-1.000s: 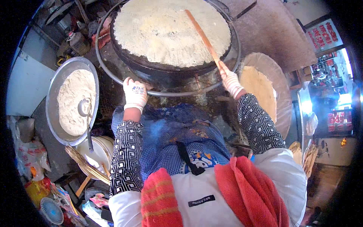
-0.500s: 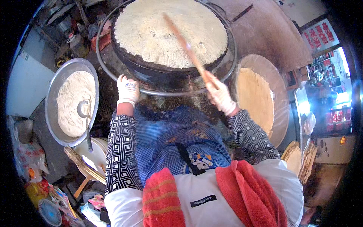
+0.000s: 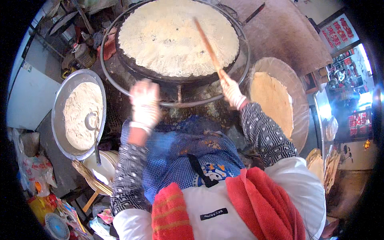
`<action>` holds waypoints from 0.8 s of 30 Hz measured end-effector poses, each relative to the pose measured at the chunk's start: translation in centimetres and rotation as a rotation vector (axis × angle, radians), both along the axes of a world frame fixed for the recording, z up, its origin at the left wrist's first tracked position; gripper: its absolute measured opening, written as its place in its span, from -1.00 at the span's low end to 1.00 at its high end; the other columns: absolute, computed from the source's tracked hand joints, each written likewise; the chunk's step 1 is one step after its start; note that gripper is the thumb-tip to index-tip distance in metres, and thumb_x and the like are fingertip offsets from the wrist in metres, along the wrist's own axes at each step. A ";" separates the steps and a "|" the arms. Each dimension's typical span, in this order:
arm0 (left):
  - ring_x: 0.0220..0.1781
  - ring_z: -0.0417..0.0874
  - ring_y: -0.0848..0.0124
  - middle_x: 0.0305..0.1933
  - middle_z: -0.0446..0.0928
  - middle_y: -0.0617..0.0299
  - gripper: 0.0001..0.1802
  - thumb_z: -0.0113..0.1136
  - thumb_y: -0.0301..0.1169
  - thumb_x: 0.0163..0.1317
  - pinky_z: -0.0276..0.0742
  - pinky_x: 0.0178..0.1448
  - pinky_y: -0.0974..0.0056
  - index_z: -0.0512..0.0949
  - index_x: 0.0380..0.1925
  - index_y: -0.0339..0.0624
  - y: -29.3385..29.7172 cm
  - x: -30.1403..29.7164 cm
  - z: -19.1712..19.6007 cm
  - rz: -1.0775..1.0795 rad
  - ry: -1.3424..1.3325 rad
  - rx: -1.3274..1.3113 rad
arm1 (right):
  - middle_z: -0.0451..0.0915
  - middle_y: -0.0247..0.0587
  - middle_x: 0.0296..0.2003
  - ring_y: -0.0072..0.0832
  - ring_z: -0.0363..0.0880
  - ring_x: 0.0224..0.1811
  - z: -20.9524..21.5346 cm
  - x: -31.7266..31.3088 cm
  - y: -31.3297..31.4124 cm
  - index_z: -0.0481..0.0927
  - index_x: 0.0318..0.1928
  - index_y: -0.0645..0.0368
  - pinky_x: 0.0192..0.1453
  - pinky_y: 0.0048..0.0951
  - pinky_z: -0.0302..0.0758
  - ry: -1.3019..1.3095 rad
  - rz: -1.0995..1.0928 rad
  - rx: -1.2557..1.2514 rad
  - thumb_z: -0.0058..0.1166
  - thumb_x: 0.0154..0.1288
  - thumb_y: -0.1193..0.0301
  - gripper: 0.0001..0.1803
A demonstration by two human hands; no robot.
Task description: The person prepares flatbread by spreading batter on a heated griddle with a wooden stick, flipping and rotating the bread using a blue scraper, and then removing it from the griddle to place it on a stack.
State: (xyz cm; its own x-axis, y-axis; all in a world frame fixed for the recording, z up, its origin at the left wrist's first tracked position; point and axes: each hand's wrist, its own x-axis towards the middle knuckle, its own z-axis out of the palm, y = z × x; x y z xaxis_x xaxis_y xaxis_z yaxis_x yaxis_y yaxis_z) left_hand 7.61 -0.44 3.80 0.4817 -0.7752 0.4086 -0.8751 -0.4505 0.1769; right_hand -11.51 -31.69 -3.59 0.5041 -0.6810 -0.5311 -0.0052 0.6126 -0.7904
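A wide, thin sheet of pale batter (image 3: 172, 36) covers the round dark griddle (image 3: 148, 76) in front of me. A metal ring (image 3: 196, 103) runs around the griddle. My right hand (image 3: 232, 90), in a whitish glove, is closed around the lower end of a long wooden stick (image 3: 209, 46). The stick slants up and left over the batter; whether its tip touches the sheet I cannot tell. My left hand (image 3: 145, 105), also gloved, is by the ring's near left side, holding nothing that I can see. Motion smears its fingers.
At left stands a metal basin (image 3: 58, 128) of pale batter or dough, with a ladle (image 3: 97, 146) resting in it. A plastic-lined round container (image 3: 298, 108) at right holds thin flatbreads (image 3: 270, 100). A brownish surface (image 3: 276, 36) lies beyond it.
My left hand has come off the ring and moved right and toward me. My right hand has shifted slightly, and the stick's tip has swung right over the batter.
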 end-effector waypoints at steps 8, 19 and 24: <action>0.10 0.50 0.14 -0.10 0.54 0.13 -0.68 0.13 -0.35 0.07 0.08 0.39 -0.13 0.49 -0.12 -0.04 -9.9 -11.3 -6.5 -0.056 0.139 0.253 | 0.48 -0.50 -0.59 -0.63 0.30 -0.75 4.4 -4.4 10.0 0.46 0.29 -0.26 -0.68 -0.57 0.23 0.111 0.572 -0.522 0.01 0.40 0.42 -0.53; -0.03 0.55 0.15 -0.29 0.61 0.19 -0.76 0.29 -0.23 -0.07 0.21 0.28 -0.02 0.62 -0.35 0.03 -1.4 1.1 -4.4 0.017 0.005 0.430 | 0.58 -0.05 -0.54 -0.18 0.60 -0.54 3.7 -5.6 -8.4 0.13 0.43 -0.43 -0.49 -0.15 0.52 0.721 0.741 -1.764 -0.07 0.41 0.28 -0.37; 0.00 0.56 0.08 -0.32 0.63 0.09 -0.88 0.17 -0.36 -0.08 0.19 0.39 -0.01 0.66 -0.54 -0.08 1.8 10.3 -4.8 0.027 -0.183 0.476 | 0.60 0.21 -0.12 0.12 0.58 -0.08 4.0 0.8 -18.8 0.19 0.40 -0.46 0.02 -0.04 0.48 1.151 0.593 -1.322 -0.24 0.48 0.09 -0.50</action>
State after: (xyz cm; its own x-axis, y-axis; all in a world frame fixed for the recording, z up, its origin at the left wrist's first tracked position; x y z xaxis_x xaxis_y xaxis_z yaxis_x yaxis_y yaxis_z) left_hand 17.93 1.39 -0.96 0.4576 -0.8843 0.0927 -0.8596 -0.4666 -0.2085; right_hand -10.75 -50.47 0.36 0.6225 -0.7788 -0.0772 -0.7798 -0.6089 -0.1457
